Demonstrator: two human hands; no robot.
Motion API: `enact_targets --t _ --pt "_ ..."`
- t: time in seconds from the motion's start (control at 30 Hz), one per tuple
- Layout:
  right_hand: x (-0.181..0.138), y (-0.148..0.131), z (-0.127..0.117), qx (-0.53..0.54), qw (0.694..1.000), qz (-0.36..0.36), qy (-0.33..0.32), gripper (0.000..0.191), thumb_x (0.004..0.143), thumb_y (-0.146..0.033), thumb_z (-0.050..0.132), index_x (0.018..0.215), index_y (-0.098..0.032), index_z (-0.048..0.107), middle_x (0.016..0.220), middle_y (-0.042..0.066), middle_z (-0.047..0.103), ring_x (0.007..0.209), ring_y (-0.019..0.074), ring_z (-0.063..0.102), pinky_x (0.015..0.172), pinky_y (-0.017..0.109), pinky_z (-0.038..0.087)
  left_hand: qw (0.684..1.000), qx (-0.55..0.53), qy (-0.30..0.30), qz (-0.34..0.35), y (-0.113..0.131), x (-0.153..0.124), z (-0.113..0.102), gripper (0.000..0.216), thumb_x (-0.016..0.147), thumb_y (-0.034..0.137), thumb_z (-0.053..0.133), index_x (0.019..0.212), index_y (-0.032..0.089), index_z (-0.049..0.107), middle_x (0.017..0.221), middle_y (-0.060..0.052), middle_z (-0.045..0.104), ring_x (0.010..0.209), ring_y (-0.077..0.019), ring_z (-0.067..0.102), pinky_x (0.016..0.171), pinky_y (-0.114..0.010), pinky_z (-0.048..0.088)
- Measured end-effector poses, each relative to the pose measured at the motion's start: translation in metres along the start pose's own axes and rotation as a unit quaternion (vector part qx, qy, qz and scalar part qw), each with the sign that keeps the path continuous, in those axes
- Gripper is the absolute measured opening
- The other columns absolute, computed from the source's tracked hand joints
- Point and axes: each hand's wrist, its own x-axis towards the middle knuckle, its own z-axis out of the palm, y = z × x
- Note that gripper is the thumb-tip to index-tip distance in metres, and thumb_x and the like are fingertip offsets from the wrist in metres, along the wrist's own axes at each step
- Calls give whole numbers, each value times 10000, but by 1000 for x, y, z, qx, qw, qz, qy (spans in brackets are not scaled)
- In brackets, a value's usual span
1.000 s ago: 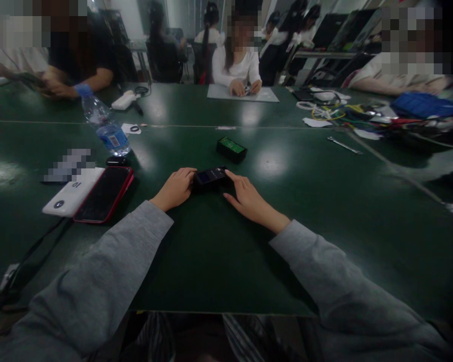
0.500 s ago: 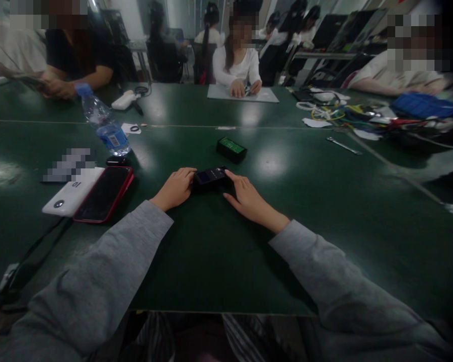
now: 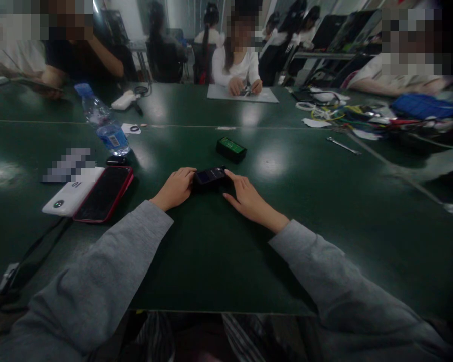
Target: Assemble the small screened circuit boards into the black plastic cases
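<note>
A small black box-shaped device [image 3: 210, 177] with a dark screen on top lies on the green table [image 3: 219, 241] in front of me. My left hand [image 3: 174, 188] grips its left end with curled fingers. My right hand [image 3: 246, 198] holds its right end, index finger on the top edge. Both arms wear grey sleeves. A second black box with a green top [image 3: 231, 149] rests a little farther back, untouched.
To my left lie a red-cased phone [image 3: 103, 194], a white power bank [image 3: 70, 197] and a water bottle [image 3: 103, 126]. Cables and tools [image 3: 347, 116] clutter the far right. Several people sit around the table; one in white [image 3: 237, 63] works opposite.
My hands and the device have not moved. The person at far left has raised an arm off the table.
</note>
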Motion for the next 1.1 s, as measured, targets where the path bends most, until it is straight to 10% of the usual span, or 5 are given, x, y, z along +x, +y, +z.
enact_targets --t 1.1 --pt "0 -3 -3 -3 1000 11 -11 720 973 -410 449 1581 -199 126 1477 157 412 1314 338 426 1064 596 437 1000 -1 1 5 1 0 -1 408 888 111 465 1292 114 521 1387 -145 541 1288 -269 497 1065 -461 445"
